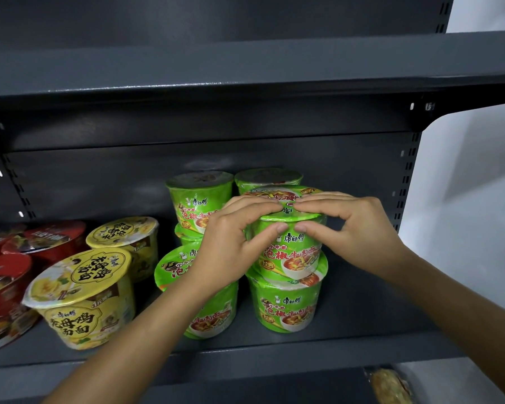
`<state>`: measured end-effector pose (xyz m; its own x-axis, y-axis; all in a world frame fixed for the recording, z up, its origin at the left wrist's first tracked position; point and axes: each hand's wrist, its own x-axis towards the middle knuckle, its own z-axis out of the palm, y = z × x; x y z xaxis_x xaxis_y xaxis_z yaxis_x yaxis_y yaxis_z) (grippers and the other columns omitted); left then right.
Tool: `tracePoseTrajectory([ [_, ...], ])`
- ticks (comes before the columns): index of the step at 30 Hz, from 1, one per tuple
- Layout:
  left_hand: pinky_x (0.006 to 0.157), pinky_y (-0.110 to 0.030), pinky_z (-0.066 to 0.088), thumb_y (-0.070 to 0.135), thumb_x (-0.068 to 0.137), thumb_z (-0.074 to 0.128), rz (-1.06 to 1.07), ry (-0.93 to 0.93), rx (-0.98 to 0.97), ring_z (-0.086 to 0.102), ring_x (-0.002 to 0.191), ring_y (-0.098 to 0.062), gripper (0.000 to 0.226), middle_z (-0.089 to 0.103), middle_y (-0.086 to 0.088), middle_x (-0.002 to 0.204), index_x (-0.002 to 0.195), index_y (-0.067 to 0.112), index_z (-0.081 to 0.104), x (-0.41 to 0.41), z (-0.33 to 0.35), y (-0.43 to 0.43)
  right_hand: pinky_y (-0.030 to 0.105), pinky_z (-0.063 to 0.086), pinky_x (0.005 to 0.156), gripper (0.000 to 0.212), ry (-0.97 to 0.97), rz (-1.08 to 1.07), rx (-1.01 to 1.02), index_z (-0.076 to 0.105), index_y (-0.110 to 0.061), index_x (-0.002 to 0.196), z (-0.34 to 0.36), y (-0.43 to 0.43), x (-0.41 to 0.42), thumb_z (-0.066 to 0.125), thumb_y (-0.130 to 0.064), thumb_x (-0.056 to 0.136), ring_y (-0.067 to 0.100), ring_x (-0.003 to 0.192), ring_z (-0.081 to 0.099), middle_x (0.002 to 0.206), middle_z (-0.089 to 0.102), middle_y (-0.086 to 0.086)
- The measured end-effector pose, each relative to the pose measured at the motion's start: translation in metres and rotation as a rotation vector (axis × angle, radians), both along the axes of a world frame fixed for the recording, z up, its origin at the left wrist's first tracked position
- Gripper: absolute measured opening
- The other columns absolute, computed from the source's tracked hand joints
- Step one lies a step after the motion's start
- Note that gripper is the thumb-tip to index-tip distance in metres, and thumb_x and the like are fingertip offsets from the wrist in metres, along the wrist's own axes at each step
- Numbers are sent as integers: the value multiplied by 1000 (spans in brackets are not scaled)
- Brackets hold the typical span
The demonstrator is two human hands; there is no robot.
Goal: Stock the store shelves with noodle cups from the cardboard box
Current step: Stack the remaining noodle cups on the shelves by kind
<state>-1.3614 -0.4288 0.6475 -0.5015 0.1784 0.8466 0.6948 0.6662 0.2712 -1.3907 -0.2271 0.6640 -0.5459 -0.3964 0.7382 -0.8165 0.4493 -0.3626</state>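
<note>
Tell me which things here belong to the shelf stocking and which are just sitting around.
Job: green cup gripped by left hand and right hand; green cup underneath; shelf.
Lying about: yellow cups; red cups; packet on lower shelf.

The left hand (231, 237) and right hand (353, 228) are bare, with slim fingers whose short, rounded, plain nails (282, 228) show at the grip, and behind it each wrist widens into an uncovered arm, the left forearm (134, 339) and the right forearm (455, 310).
</note>
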Motion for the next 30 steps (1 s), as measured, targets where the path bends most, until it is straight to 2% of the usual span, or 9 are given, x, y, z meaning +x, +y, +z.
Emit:
tracePoseTrajectory([
  [4,95,-10,37,37,85,62,14,-5,-6,55,106,0,34,65,10,107,108,13,71,1,1,2,19,43,100,38,-11,21,-10,71,-21,108,0,1,-1,74,-38,74,-2,110,57,108,65,-15],
  [8,96,-12,39,39,85,61,25,-26,-14,55,108,-1,35,66,9,108,109,15,71,2,2,3,19,43,100,37,-22,22,-7,72,-21,108,1,2,-1,74,-35,74,-2,111,57,108,66,-14],
  [14,103,-11,33,43,86,58,48,-43,-39,51,118,-1,40,61,13,116,115,19,68,7,6,2,13,35,104,40,-28,2,27,68,-23,114,5,2,2,75,-32,76,-6,119,47,115,61,-17],
  [17,104,-13,33,45,88,53,69,-65,-6,51,120,-2,40,60,13,119,118,22,66,13,11,0,27,37,108,47,-31,18,38,66,-27,116,8,0,5,71,-48,74,-8,121,46,117,57,-23],
  [20,104,-18,37,45,89,50,112,-68,49,53,118,-3,40,62,14,117,116,22,67,20,16,-5,47,32,112,51,9,19,53,66,-28,117,13,-7,10,55,-57,76,-5,123,46,119,55,-23],
  [27,101,-24,42,44,89,50,232,-67,105,57,114,-5,39,65,9,114,111,20,70,44,20,-39,49,26,114,46,55,69,100,67,-27,116,27,-48,27,50,-52,81,2,123,49,122,61,-15],
  [30,97,-19,41,44,87,51,321,-62,81,57,110,-4,38,65,11,111,108,20,71,63,20,-61,52,22,114,48,144,53,194,68,-24,115,34,-72,39,49,-52,82,8,123,51,124,63,-6],
])
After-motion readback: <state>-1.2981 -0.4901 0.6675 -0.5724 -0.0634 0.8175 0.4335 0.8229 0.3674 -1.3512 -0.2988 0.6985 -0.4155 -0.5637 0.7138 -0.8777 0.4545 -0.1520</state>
